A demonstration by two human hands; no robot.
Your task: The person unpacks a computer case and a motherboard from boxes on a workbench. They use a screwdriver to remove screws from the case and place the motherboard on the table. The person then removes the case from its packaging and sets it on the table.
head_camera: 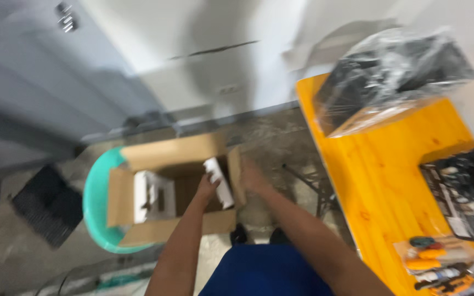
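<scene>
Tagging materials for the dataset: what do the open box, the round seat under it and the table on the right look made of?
Open box: corrugated cardboard, matte brown, with folded flaps. The left hand holds a white piece over it; the right hand rests on a flap.
Round seat: likely moulded plastic, smooth teal.
Table: wood, glossy orange-yellow varnish, with faint grain.

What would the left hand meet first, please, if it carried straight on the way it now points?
Most likely the white piece it already touches inside the open cardboard box; the left hand points up into it. Blur leaves the depth uncertain.
</scene>
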